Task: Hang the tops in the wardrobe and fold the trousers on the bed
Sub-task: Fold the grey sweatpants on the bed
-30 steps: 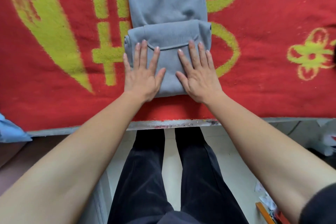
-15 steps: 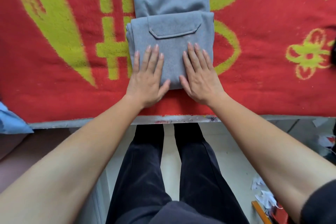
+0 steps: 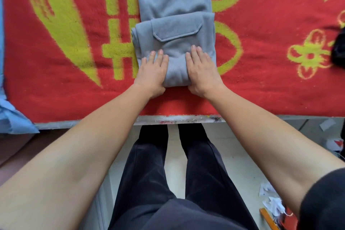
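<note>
— Right, both hands are down on the grey trousers (image 3: pixel 173 2). The left hand (image 3: pixel 152 73) and right hand (image 3: pixel 202 70) lie side by side, a little apart, with fingers straight and pressing flat on the folded bundle.
— Thumbs?
— Out of sight, both tucked at the bundle's near edge. Whether they hook beneath it, I cannot tell.
— And the garment itself?
— Lying on the bed, with the folded end under the hands and a pocket flap (image 3: pixel 177 31) facing up just beyond the fingertips. The unfolded length runs straight away from the hands. The top of the frame cuts it off, so the far end is not shown.
— Anything else cut off?
— Well left of the left hand, a blue cloth (image 3: pixel 13 117) lies at the bed's edge, only partly in frame. Well right of the right hand, a dark object (image 3: pixel 338 50) sits at the frame's border, and too little shows to name it.
— Surface?
— A red blanket (image 3: pixel 261 95) with yellow-green figures covers the bed (image 3: pixel 177 119), whose pale edge runs just behind the wrists. Below the forearms there's pale floor (image 3: pixel 173 155) and the person's dark trouser legs (image 3: pixel 147 173). Paper scraps (image 3: pixel 270 200) are scattered under the right forearm.
</note>
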The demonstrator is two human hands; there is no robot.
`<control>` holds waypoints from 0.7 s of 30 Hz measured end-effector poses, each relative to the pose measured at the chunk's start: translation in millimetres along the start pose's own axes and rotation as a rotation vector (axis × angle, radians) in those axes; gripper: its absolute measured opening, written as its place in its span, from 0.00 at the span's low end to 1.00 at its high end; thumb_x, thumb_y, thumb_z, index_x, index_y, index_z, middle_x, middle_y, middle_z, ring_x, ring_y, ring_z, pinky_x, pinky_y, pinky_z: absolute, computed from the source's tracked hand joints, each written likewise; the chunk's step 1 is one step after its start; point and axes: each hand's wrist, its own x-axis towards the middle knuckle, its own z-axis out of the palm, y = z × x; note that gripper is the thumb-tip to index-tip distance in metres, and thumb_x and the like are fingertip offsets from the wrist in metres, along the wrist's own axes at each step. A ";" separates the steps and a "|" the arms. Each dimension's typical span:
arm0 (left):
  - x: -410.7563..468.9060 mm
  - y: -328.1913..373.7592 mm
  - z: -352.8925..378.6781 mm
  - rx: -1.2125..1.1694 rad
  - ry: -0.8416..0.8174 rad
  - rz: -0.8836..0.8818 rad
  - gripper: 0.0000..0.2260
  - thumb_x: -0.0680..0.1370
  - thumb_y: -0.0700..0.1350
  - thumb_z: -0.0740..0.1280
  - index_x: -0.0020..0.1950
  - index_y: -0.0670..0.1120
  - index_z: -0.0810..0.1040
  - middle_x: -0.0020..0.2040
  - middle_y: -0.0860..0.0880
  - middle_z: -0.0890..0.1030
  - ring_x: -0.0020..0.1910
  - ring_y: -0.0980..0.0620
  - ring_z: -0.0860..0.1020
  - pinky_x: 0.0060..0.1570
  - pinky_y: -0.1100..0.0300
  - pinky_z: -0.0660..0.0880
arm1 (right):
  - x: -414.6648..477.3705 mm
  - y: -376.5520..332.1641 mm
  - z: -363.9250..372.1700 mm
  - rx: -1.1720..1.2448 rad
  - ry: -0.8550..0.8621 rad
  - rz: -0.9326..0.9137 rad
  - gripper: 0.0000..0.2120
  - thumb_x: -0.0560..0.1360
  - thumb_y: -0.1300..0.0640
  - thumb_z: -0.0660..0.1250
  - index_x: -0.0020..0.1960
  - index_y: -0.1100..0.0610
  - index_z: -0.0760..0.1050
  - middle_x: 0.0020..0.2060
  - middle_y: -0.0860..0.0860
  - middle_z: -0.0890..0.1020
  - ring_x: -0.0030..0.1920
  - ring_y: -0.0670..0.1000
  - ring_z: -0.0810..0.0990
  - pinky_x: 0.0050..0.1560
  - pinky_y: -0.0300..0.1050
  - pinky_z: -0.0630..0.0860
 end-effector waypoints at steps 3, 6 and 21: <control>-16.4 -4.0 -35.9 -0.106 -0.057 0.047 0.44 0.67 0.54 0.77 0.77 0.43 0.60 0.77 0.41 0.62 0.74 0.41 0.65 0.69 0.50 0.66 | -14.0 5.9 -39.2 0.114 -0.035 -0.049 0.38 0.64 0.48 0.76 0.69 0.61 0.67 0.69 0.61 0.70 0.70 0.60 0.70 0.66 0.51 0.69; -44.9 -0.4 -64.3 -0.194 -0.151 0.055 0.36 0.66 0.56 0.76 0.70 0.47 0.69 0.64 0.44 0.78 0.61 0.42 0.77 0.54 0.55 0.73 | -35.2 9.0 -74.8 0.105 -0.149 -0.104 0.28 0.62 0.42 0.75 0.55 0.56 0.73 0.53 0.55 0.80 0.52 0.59 0.80 0.42 0.46 0.71; 6.9 -81.3 -158.1 -0.933 -0.108 -0.195 0.32 0.57 0.55 0.77 0.57 0.49 0.70 0.49 0.49 0.75 0.46 0.50 0.75 0.45 0.52 0.74 | 31.7 78.0 -174.4 0.600 -0.106 0.085 0.44 0.57 0.32 0.67 0.69 0.51 0.70 0.61 0.53 0.78 0.59 0.55 0.76 0.53 0.47 0.72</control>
